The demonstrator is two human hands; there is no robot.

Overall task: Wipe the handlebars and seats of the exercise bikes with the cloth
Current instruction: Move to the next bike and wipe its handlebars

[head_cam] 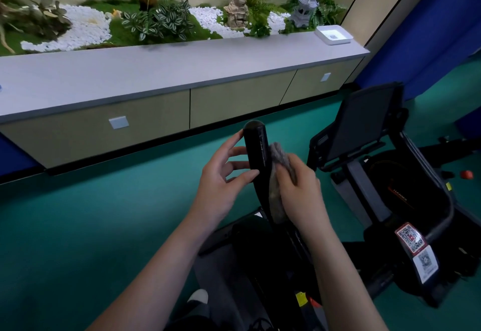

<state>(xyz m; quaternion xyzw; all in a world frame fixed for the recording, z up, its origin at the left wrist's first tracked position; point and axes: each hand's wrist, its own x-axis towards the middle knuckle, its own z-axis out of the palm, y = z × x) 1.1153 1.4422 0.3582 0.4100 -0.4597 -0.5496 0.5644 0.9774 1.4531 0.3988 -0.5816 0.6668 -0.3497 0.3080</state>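
Fingers (234, 152) of the left hand (221, 182) are spread and nearly straight, their tips and the thumb touching the left side of one upright black handlebar (256, 148). On its other side, the right hand (299, 192) curls round one grey cloth (277, 202), pressing it against the bar. One exercise bike (364, 190) shows, with one dark screen (361, 120) and two QR stickers (410, 237). Behind stands a long cabinet (156, 75) bearing one white tray (333, 34), with two stone ornaments (238, 5) among plants.
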